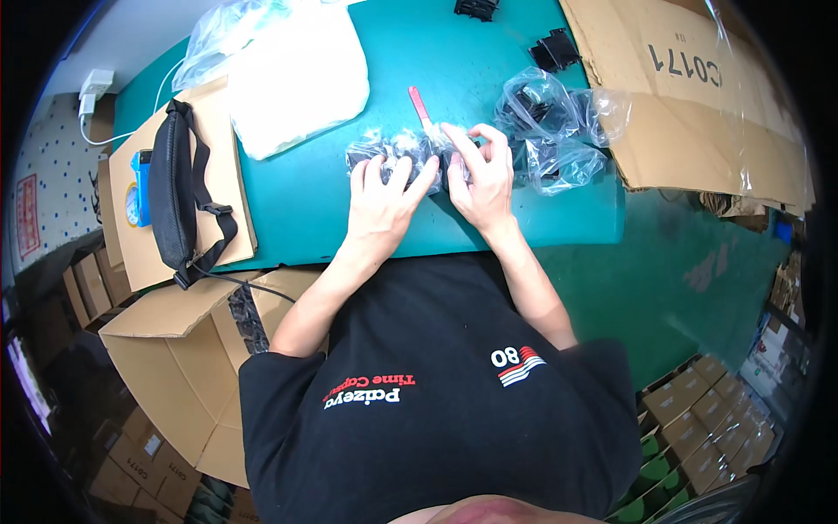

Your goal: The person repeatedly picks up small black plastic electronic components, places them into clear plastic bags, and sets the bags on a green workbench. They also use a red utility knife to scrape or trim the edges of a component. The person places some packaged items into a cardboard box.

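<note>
Step, prob.: handling bundle of black parts in clear crinkled plastic (404, 144). Best: light, even fingertip pressure, both ends steadied, so slick wrap won't slip or tear; keep fingers off thin red strip (419, 106) behind. L hand (384, 196): fingers bent, spread over bundle's left & mid. R hand (482, 185): thumb + fingers arched over right end. Firm grip vs. resting: can't tell. Bundle under fingertips, beyond palms, on green tabletop (301, 218); clear plastic bags w/ black parts (563, 166) near R hand's right.

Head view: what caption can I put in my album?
Left hand and right hand on clear plastic with dark parts, at a green table.
</note>
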`<state>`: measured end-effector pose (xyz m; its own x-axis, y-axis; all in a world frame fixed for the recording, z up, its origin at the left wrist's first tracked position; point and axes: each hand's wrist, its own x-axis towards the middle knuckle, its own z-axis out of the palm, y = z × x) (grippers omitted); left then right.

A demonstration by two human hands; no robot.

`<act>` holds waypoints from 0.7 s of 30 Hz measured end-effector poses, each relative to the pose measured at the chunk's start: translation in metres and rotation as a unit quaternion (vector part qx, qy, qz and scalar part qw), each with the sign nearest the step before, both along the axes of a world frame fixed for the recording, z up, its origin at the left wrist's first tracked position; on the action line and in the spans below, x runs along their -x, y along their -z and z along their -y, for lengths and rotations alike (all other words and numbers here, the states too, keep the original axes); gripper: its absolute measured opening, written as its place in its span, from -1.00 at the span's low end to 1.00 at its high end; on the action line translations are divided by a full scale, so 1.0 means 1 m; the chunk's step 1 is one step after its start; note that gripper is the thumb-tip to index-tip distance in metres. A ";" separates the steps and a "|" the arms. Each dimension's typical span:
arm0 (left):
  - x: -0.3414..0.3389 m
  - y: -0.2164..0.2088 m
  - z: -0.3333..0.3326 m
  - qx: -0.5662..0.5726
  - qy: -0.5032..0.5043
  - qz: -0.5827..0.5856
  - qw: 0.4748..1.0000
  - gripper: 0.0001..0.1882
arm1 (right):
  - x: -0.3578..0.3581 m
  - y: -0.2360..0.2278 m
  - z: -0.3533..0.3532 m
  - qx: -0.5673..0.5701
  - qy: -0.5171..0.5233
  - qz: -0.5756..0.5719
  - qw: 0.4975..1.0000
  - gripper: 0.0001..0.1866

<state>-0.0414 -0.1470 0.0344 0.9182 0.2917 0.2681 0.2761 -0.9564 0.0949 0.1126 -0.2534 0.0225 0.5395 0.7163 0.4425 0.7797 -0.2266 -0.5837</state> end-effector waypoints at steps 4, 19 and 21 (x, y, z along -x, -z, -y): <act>0.000 -0.004 0.000 0.017 0.007 -0.020 1.000 -0.40 | -0.004 -0.007 -0.008 -0.029 -0.011 0.083 0.996 -0.60; -0.009 -0.005 0.007 0.072 -0.006 -0.002 0.997 -0.44 | 0.004 0.010 -0.017 -0.049 0.044 -0.219 0.974 -0.82; -0.016 0.007 0.016 0.080 -0.034 0.018 0.996 -0.50 | 0.002 0.011 -0.020 -0.074 0.015 -0.140 0.987 -0.81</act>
